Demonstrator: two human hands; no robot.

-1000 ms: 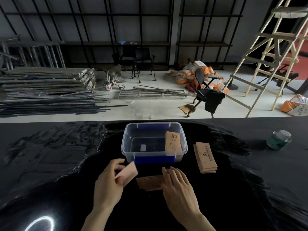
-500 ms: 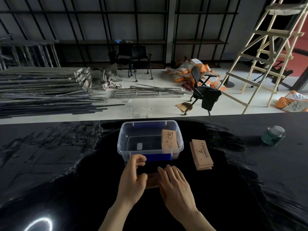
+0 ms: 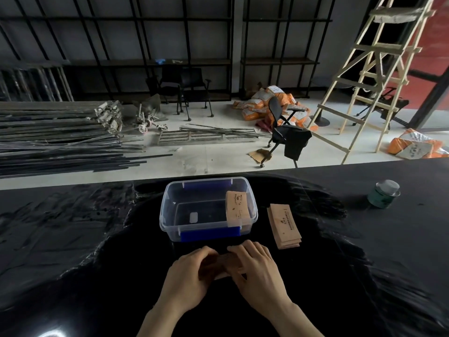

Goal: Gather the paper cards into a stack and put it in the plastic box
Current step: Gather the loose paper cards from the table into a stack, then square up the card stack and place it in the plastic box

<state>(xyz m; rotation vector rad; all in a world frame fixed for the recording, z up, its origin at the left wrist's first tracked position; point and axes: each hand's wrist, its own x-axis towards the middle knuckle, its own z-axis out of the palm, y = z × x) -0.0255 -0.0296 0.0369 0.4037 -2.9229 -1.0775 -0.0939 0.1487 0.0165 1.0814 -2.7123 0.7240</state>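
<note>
A: Cards (image 3: 224, 265) mostly hidden, only a strip showing between the two hands; count unreadable.

B: Surroundings?

A: Clear plastic box (image 3: 167, 215) just beyond the hands on the black table (image 3: 73, 239), one card (image 3: 237, 209) leaning inside its right end. Second pile of cards (image 3: 284, 224) lies just right of the box. Green tin (image 3: 384, 194) well apart, far right.

B: Grip?

A: Left hand (image 3: 188, 278) curled round the cards' left end, right hand (image 3: 260, 273) fingers together, pressed flat on top. Cards sit on the table, near the box's front wall.
</note>
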